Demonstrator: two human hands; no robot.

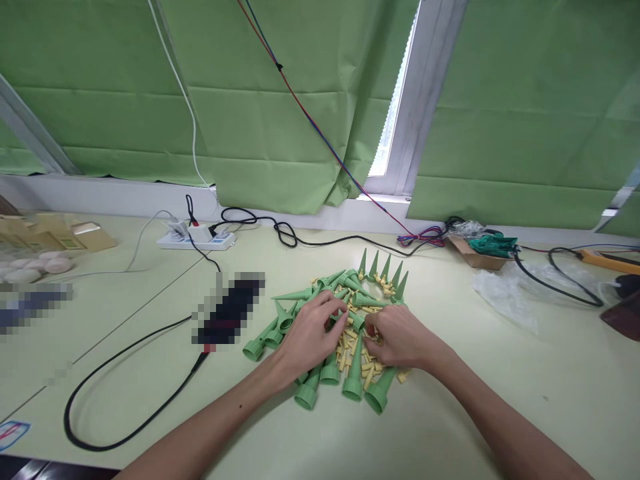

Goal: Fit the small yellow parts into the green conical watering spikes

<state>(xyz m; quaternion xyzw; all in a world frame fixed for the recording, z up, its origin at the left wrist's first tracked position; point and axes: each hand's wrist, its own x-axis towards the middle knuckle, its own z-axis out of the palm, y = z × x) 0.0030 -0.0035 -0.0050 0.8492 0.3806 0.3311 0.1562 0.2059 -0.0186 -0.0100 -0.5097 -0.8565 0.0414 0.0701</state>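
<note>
Above a pile of green hollow plastic spikes (353, 383) and small yellow plastic fittings (367, 368), both my hands work close together. My left hand (317, 327) has its fingers curled round a green spike (356, 321), whose wide end points toward the right hand. Facing it, my right hand (400, 337) is closed, thumb and fingertips together; whatever they pinch is too small or hidden to name. Behind the hands, several green spikes (385, 268) stand upright in a curved row, with yellow fittings (386, 287) at their bases.
Left of the pile lies a blurred-out dark device (230, 310) with a black cable (67, 417) looping toward the front. A white power strip (197, 241) sits near the wall. At the right back are a small cardboard box (477, 255), green material (494, 244) and clear plastic bags (505, 300).
</note>
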